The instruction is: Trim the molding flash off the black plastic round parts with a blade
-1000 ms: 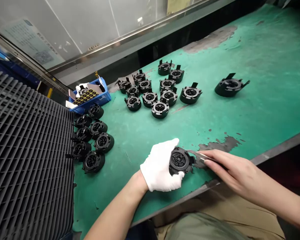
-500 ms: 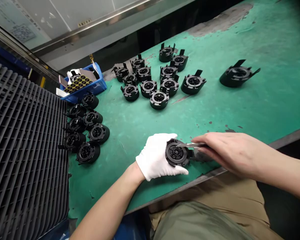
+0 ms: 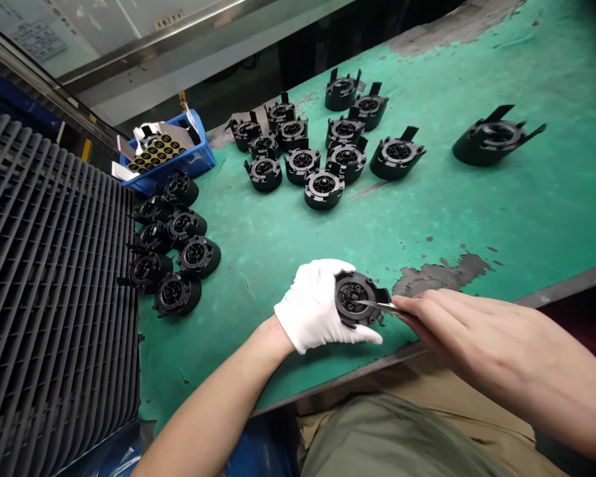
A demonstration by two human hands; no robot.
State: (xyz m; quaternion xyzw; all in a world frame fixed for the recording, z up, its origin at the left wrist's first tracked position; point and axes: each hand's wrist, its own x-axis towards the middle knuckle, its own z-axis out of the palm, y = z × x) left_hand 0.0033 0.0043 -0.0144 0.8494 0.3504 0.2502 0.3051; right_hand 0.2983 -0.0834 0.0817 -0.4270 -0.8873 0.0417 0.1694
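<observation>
My left hand (image 3: 320, 306), in a white glove, grips a round black part (image 3: 356, 298) near the front edge of the green table (image 3: 278, 245). The part's ribbed face is turned up toward me. My bare right hand (image 3: 442, 324) pinches slim metal tweezers (image 3: 383, 307) at the right of the part. Their pointed tip lies over the middle of the part's face; whether it touches or holds anything is too small to tell.
Several similar black parts (image 3: 324, 189) stand beyond my hands, one (image 3: 489, 142) apart at the right. More (image 3: 177, 293) are grouped at the left beside a dark ribbed rack (image 3: 54, 285). A blue bin (image 3: 179, 169) holds a sheet of round black stickers (image 3: 157, 151).
The tweezers' tip has moved from the upper part of the face to its middle. My right hand has shifted down and slightly right. The camera view has shifted a little.
</observation>
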